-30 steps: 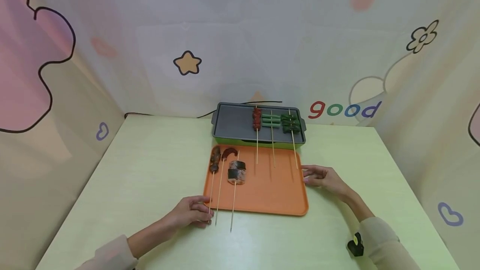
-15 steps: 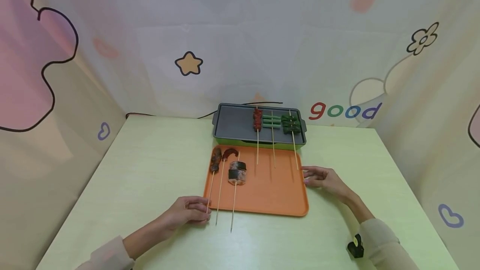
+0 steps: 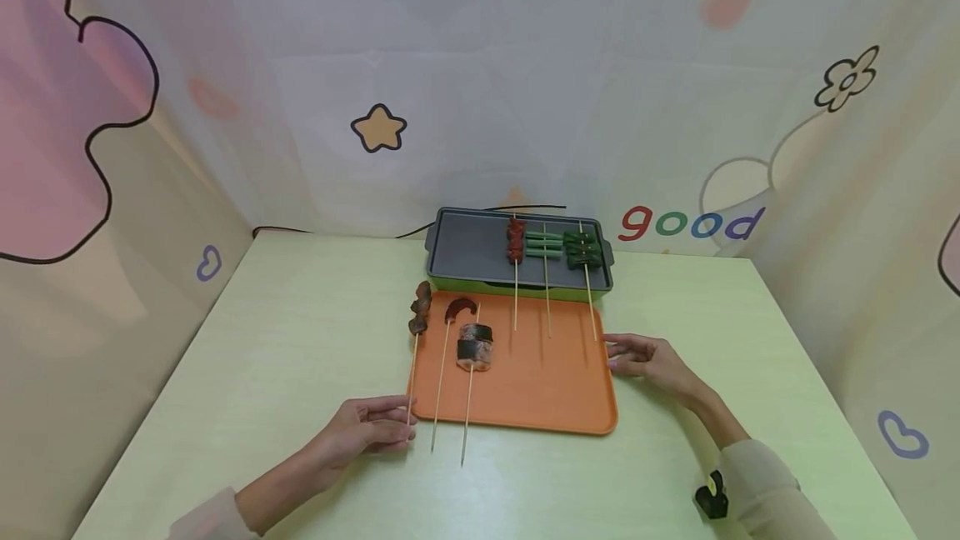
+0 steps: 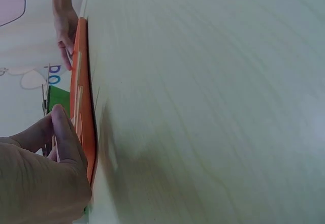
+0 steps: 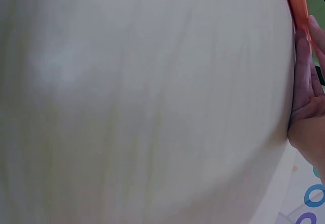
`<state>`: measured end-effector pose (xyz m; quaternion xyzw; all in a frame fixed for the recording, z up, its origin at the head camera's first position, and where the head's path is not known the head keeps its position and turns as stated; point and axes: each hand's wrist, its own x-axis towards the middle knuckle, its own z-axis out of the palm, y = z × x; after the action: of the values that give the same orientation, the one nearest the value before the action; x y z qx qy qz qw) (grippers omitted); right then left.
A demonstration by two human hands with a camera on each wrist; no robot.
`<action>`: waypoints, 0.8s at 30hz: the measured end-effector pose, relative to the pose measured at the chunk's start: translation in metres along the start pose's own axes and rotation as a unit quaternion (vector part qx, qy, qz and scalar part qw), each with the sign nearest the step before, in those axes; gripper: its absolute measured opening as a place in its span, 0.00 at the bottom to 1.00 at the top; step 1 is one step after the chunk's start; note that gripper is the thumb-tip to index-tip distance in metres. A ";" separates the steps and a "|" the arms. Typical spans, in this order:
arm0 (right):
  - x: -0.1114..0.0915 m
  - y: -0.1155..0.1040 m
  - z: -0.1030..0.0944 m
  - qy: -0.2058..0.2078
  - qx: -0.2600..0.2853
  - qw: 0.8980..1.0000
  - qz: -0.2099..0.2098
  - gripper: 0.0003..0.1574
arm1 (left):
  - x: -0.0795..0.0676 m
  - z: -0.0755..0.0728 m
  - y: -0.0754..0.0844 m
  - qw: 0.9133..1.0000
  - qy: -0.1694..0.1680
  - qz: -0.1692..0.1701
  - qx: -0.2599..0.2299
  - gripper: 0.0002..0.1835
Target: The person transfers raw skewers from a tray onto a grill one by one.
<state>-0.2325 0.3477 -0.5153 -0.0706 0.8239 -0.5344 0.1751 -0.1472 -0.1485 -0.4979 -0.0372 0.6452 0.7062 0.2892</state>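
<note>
Head, brown skewer [image 3: 421, 309]: before me, stick pinched in the left hand [image 3: 356, 438] at the left edge of the orange tray [image 3: 536, 402], well apart from the right hand [image 3: 660, 365].
Left wrist, left hand: fingertips together near the tray.
Right wrist, right hand: gripping the tray's rim.

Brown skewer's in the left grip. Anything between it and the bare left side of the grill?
Only the grill's near rim, which the brown skewer would likely have to clear. Nothing else visible: the curved red skewer lies to the right, on the orange tray, and three more skewers sit on the grill's right half.
</note>
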 end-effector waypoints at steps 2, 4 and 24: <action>0.000 0.000 0.000 0.001 0.003 1.000 -0.002 0.36 | -0.001 0.000 0.001 1.000 0.007 -0.004 -0.009 0.34; 0.000 0.001 0.000 0.000 0.005 1.000 -0.005 0.36 | -0.002 -0.001 0.002 1.000 0.014 -0.009 -0.018 0.35; -0.001 0.004 -0.001 0.007 -0.009 1.000 -0.027 0.34 | 0.056 -0.005 0.055 0.999 -0.009 0.026 -0.047 0.35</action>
<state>-0.2314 0.3511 -0.5186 -0.0904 0.8275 -0.5321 0.1545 -0.2202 -0.1334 -0.4735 -0.0276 0.6092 0.7434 0.2748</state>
